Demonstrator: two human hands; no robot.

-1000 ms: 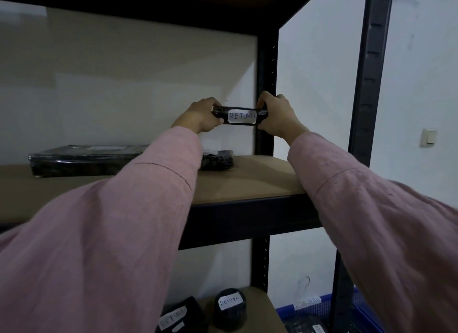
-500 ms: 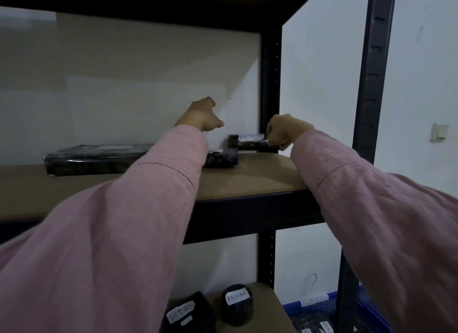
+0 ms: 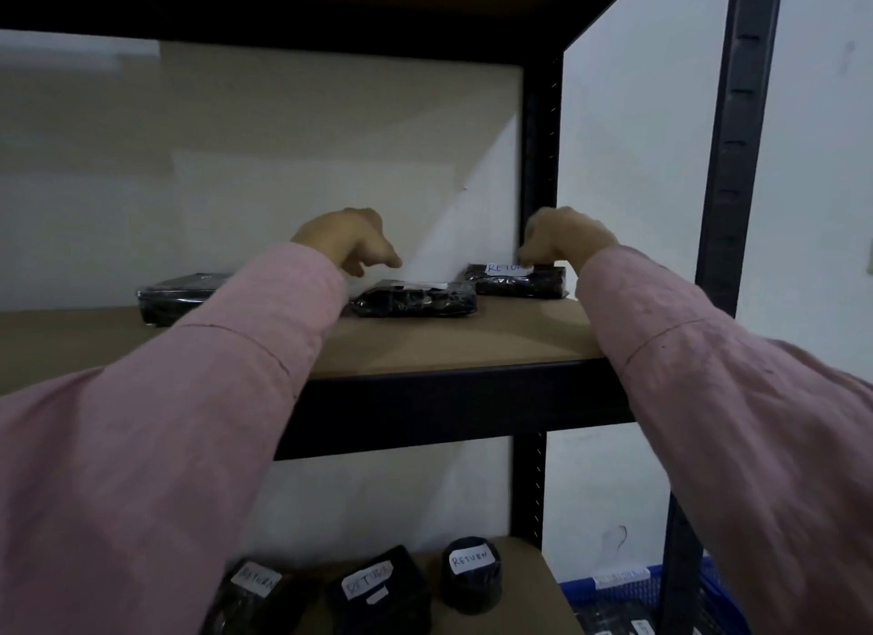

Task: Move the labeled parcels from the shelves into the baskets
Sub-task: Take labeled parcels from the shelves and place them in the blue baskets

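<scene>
A flat black parcel with a white RETURN label (image 3: 519, 283) lies at the back right of the upper shelf board (image 3: 449, 346). My right hand (image 3: 567, 237) rests on its top, fingers curled over the label's right end. My left hand (image 3: 347, 240) hovers just above a second black parcel (image 3: 415, 301) in the middle, holding nothing, one finger pointing down. A wider flat black parcel (image 3: 175, 294) sits further left, partly hidden by my pink sleeve.
On the lower shelf stand three black parcels labeled RETURN (image 3: 250, 592) (image 3: 378, 592) (image 3: 472, 573). A blue basket (image 3: 614, 592) with parcels sits on the floor at the lower right. Black rack posts (image 3: 737, 162) (image 3: 538, 171) frame the right side.
The RETURN parcel, held up by both hands a second ago, has come down onto the shelf under my right hand. My left hand let go and moved over the middle parcel.
</scene>
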